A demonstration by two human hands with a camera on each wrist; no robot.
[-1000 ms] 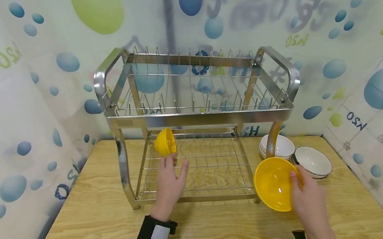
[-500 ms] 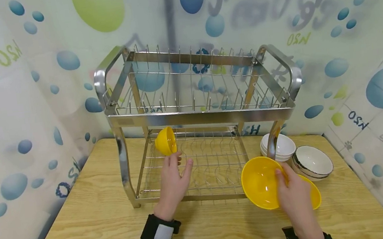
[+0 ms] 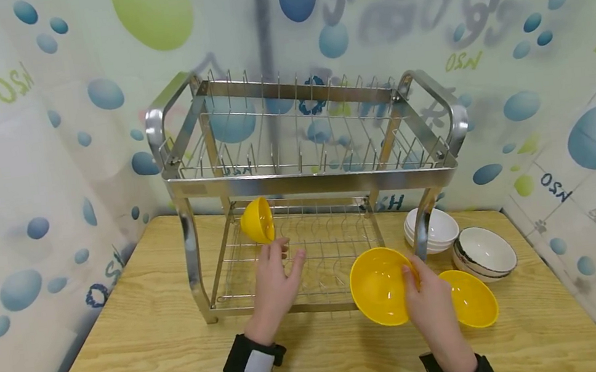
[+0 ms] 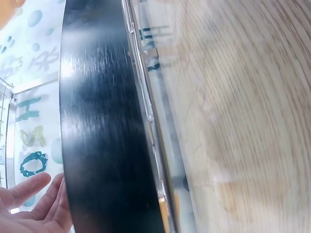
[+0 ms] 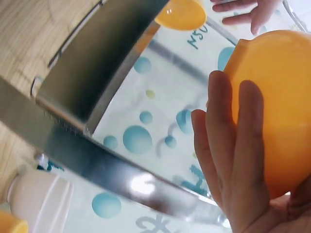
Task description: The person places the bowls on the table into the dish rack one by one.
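Note:
On the lower tier of a two-tier metal dish rack (image 3: 308, 181), a yellow bowl (image 3: 255, 220) stands on edge at the left, its opening facing right. My left hand (image 3: 275, 285) is just below it, fingers loosely extended and holding nothing. Pinched by its right rim, a second yellow bowl (image 3: 380, 287) is in my right hand (image 3: 431, 303), tilted with its inside facing the head camera. It overlaps the rack's front right corner. In the right wrist view, several fingers (image 5: 249, 131) lie along the outside of this bowl. A third yellow bowl (image 3: 471, 299) sits on the table behind my right hand.
Right of the rack are stacked white bowls (image 3: 440, 229) and dark-rimmed white bowls (image 3: 486, 250). The rack's upper tier (image 3: 297, 130) has upright wire dividers. A rack leg (image 3: 422, 233) rises beside the white stack. Patterned sheeting encloses the wooden table (image 3: 130, 362).
My right hand has carried the yellow bowl leftward to the rack's front, revealing the third yellow bowl. My left hand has drifted slightly right, away from the bowl in the rack.

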